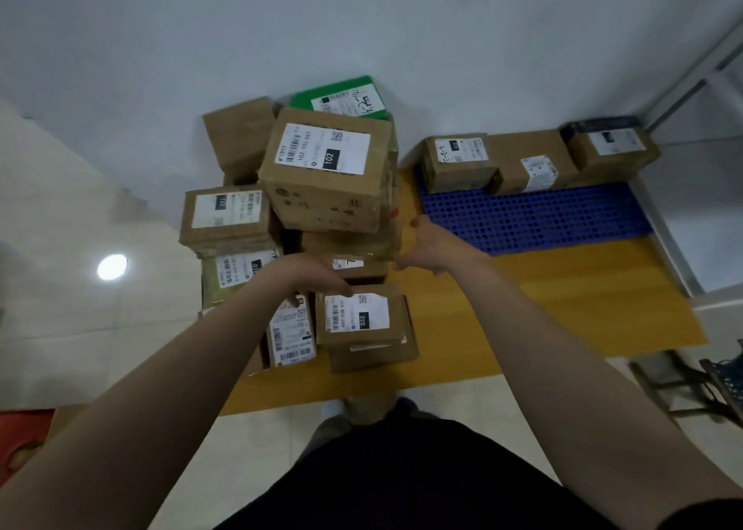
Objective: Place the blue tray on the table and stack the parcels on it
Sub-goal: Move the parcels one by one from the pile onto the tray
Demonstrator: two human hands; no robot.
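Observation:
The blue perforated tray [534, 218] lies on the yellow table [563, 308] at the right. Three brown parcels stand in a row along its far edge: one [458, 161], a second [530, 163] and a third [611, 147]. On the left is a pile of several parcels, topped by a large box labelled 102 [327, 171]. My left hand [317, 276] rests on a small parcel [362, 268] in the middle of the pile, its fingers curled over the near edge. My right hand [432, 248] is spread open against the pile's right side, just below the 102 box.
A green parcel [341, 97] lies at the back of the pile, a box labelled 032 [358, 316] at the front. A white wall runs behind the table. A metal frame [675, 248] borders the table's right edge, and a dark stool [699, 385] stands on the floor.

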